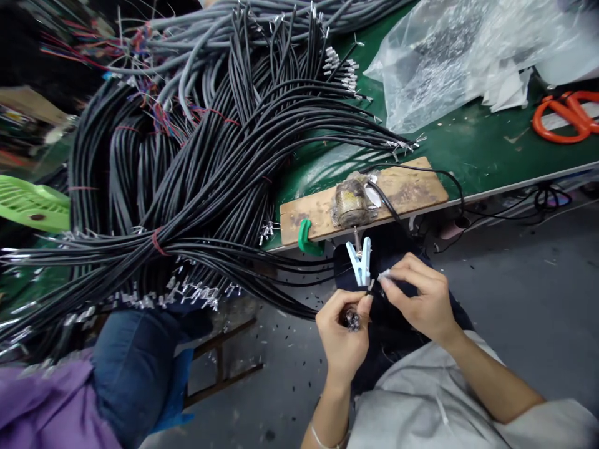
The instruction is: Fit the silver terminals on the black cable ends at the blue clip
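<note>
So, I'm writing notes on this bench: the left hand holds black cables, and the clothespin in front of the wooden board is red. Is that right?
Not quite: the clothespin is light blue, not red, as the head view shows. The rest stands: the left hand holds black cables, and the clothespin is in front of the wooden board.

Head view: no readable text, labels, brands, numbers or signs. Any fine print on the cables (210, 156) or the clear plastic bag (421, 68) too small or blurred to make out.
</note>
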`<state>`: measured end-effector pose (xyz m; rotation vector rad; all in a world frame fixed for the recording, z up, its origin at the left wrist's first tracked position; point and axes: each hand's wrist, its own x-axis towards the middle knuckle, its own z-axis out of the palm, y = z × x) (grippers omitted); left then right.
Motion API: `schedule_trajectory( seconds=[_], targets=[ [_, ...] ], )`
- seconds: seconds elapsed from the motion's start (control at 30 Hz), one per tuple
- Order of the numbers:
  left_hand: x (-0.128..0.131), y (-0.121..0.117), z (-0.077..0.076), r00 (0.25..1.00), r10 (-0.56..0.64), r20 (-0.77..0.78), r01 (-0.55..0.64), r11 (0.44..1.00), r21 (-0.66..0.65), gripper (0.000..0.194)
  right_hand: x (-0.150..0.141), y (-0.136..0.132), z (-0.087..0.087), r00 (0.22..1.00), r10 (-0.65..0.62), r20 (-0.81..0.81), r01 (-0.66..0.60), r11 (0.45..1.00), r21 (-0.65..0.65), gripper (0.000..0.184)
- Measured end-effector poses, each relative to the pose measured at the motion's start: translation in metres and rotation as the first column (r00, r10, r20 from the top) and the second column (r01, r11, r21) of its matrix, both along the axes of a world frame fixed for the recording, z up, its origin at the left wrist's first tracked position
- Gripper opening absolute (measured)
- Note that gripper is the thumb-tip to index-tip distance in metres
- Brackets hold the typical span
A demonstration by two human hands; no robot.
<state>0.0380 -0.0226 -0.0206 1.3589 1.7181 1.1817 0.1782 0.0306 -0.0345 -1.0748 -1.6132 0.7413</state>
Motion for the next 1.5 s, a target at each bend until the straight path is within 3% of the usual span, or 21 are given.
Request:
schedule_trajectory(
  seconds=[0.17,0.43,0.6,0.7,0.9,1.03,1.3,1.4,1.5],
  targets=[
    [0.001,0.000,-0.003,1.000,0.007,-0.021,-0.007,1.000,0.011,0.011,-0.004,0.000,0.007,0.998,0.048,0.039,-0.050,0.997,0.058,0.010],
    [0.002,0.001,-0.004,0.999,0.029,-0.032,-0.028,0.999,0.014,0.012,-0.003,-0.003,0.002,0.996,0.049,0.069,-0.055,0.994,0.090,0.013],
    [0.002,0.001,-0.003,0.999,0.008,-0.033,-0.008,1.000,-0.022,0.014,-0.003,0.001,-0.005,0.994,0.112,0.002,-0.112,0.992,-0.064,0.018],
    [0.002,0.001,-0.005,0.999,0.016,-0.040,-0.017,1.000,-0.017,0.013,-0.001,0.001,-0.005,0.998,0.037,-0.046,-0.043,0.990,-0.132,0.014],
    [0.002,0.001,-0.007,0.999,0.013,-0.042,-0.014,1.000,-0.009,0.014,0.000,0.002,0.002,0.994,0.091,-0.060,-0.096,0.992,-0.085,0.014],
    [0.002,0.001,-0.005,0.999,0.008,-0.047,-0.009,1.000,-0.018,0.016,-0.002,0.004,-0.003,0.991,0.117,-0.069,-0.120,0.992,-0.047,0.014],
    [0.001,0.001,-0.003,0.999,-0.001,-0.044,0.000,1.000,-0.020,0.014,0.004,0.007,-0.013,0.989,0.090,-0.116,-0.116,0.963,-0.244,0.015],
    [0.001,0.001,-0.005,0.998,-0.007,-0.058,0.006,1.000,-0.017,0.015,0.004,0.006,-0.006,0.980,0.158,-0.118,-0.179,0.964,-0.198,0.010],
    [0.002,0.001,-0.006,0.998,-0.004,-0.058,0.003,1.000,-0.025,0.016,0.000,0.003,-0.002,0.991,0.132,-0.037,-0.135,0.988,-0.081,0.011]
  ],
)
